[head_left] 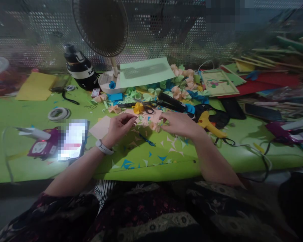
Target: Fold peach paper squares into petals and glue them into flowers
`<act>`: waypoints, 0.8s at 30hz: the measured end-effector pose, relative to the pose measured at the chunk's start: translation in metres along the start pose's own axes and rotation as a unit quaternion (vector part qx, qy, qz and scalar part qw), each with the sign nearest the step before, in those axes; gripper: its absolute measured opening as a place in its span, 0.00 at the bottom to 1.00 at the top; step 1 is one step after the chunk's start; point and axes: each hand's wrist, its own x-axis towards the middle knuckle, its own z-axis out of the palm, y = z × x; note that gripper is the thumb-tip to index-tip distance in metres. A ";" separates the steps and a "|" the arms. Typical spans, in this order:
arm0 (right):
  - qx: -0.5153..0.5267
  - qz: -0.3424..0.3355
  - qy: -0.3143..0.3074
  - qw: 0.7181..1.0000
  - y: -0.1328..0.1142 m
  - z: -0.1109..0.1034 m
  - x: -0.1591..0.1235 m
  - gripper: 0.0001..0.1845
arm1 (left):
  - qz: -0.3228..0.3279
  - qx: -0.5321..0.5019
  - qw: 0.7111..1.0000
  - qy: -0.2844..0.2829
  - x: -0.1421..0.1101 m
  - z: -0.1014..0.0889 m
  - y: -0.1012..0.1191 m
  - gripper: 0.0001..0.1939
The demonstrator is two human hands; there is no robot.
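Observation:
My left hand [119, 127] is curled, its fingertips pinched on a piece of pink folded paper [151, 118] on the green table [166, 164]. My right hand [178, 123] rests beside it, fingers bent and pressing on the same pink paper from the right. A white wristband sits on my left wrist [104, 147]. A flat pink paper square [101, 127] lies just left of my left hand. Black-handled scissors [147, 108] and a yellow paper flower [138, 107] lie just beyond the hands.
A lit phone [73, 139] lies at the left beside a purple device [41, 146]. A tape roll [58, 113], a dark bottle [79, 67], a fan [102, 27], a yellow glue gun [208, 122], paper flowers [179, 84] and paper scraps [151, 158] crowd the table.

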 end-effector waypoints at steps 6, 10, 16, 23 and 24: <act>0.031 -0.003 -0.004 1.000 -0.005 0.010 0.010 0.07 | -0.001 0.046 0.998 -0.036 -0.002 0.000 0.001 0.15; 0.220 -0.017 0.011 0.975 -0.001 0.008 0.015 0.07 | -0.011 0.049 0.997 -0.062 -0.004 0.002 0.005 0.17; 0.455 -0.024 0.155 0.877 -0.009 0.028 0.024 0.10 | -0.084 -0.088 0.990 -0.076 -0.007 0.009 0.007 0.20; 0.233 -0.132 0.390 0.881 -0.031 0.055 0.018 0.10 | -0.276 -0.359 0.881 -0.136 -0.012 0.012 0.020 0.20; 0.201 -0.146 0.407 0.879 -0.031 0.055 0.017 0.11 | -0.306 -0.387 0.858 -0.143 -0.012 0.012 0.022 0.19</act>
